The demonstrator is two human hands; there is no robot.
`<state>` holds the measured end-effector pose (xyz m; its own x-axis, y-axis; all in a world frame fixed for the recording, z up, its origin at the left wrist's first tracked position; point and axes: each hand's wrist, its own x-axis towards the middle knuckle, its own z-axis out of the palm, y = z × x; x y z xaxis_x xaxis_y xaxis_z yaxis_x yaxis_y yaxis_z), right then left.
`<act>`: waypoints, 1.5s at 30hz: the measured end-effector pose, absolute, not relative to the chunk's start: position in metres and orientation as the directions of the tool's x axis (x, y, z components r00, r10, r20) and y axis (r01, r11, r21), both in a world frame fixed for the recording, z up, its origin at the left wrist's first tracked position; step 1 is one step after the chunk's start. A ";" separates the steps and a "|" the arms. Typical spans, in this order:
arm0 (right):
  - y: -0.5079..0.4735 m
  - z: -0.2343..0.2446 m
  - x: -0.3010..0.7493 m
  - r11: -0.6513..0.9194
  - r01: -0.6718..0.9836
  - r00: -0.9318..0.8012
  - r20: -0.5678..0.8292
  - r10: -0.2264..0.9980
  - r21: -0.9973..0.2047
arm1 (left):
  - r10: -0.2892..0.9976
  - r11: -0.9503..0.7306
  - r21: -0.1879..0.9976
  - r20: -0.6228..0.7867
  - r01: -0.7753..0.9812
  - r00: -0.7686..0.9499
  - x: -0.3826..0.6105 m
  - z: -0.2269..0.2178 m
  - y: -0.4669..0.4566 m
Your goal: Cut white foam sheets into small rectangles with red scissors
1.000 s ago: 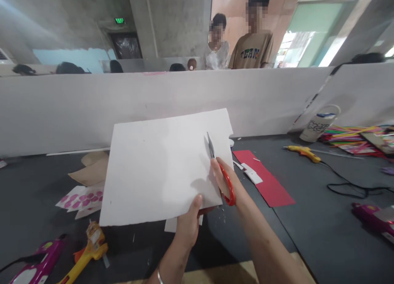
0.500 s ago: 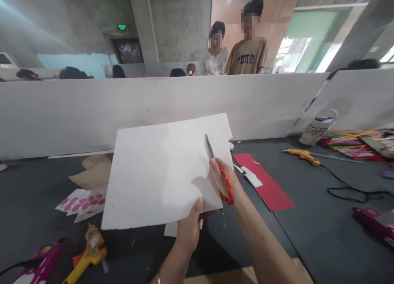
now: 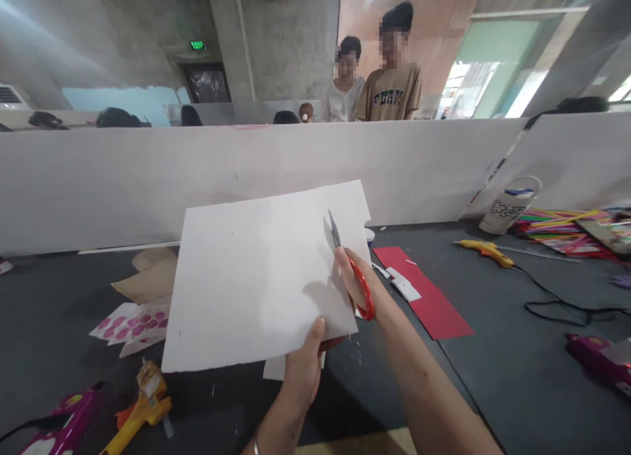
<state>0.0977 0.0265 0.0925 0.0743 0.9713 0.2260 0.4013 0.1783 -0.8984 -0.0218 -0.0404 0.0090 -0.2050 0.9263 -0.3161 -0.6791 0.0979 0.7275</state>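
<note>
My left hand (image 3: 302,369) pinches the lower right corner of a large white sheet (image 3: 256,277), thumb on top, and holds it up above the dark table (image 3: 493,369). My right hand (image 3: 362,290) grips red-handled scissors (image 3: 351,271), fingers through the loops. The steel blades lie into the sheet's right part, pointing up and away from me. The cut runs up from the sheet's lower edge.
A red paper strip (image 3: 428,300) with white scraps lies right of the sheet. Yellow glue guns (image 3: 486,250) (image 3: 138,409), pink tools (image 3: 599,359) (image 3: 59,429), coloured sticks (image 3: 562,221), a white bottle (image 3: 507,205), brown paper (image 3: 148,277) and dotted sticker sheets (image 3: 131,323) lie around. White partition boards (image 3: 148,172) stand behind; two people stand beyond.
The sheet and both hands stay nearly in place. The scissors have shifted slightly along the cut, and the view has tilted down a little.
</note>
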 end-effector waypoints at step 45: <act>0.041 0.100 0.091 0.139 0.376 0.096 0.188 0.978 -0.916 | 0.947 0.089 0.759 -0.265 -0.645 -0.180 -0.021 0.001 -0.039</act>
<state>0.0908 0.0408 0.0997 0.0958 0.9775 0.1879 0.3763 0.1392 -0.9160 -0.0211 -0.0393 0.0012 -0.1799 0.9474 -0.2648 -0.6454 0.0895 0.7586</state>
